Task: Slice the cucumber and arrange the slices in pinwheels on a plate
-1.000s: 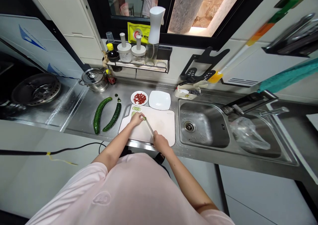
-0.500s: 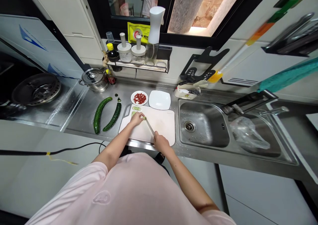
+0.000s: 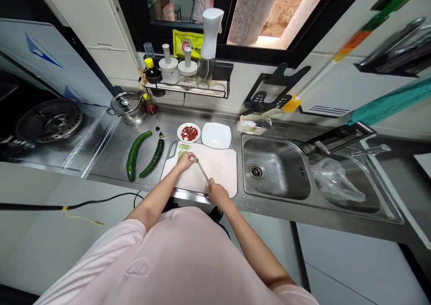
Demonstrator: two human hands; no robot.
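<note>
Two hands of yours work over the white cutting board [image 3: 224,172] at lower centre of the frame, which lies on the steel table [image 3: 107,157]. Your left hand [image 3: 184,161] sits at the board's upper left, its fingers [image 3: 190,158] curled in narrow and pinching a short cucumber stub [image 3: 195,160]. Your right hand [image 3: 217,193] is closed around the handle of a kitchen knife [image 3: 203,172], and the blade, seen nearly edge-on, runs up the board to the stub. Round cucumber slices [image 3: 185,147] lie in a small group just above your left hand. Two long cucumbers [image 3: 134,156] [image 3: 153,159] lie side by side left of the board. Above the board sit a plate of chopped red chilli [image 3: 189,133] and a bare white plate [image 3: 216,135]. Slicing looks to be the step in hand, and this piece seems nearly used up. With so little left, the next move calls for fingertips kept well clear of the edge
</note>
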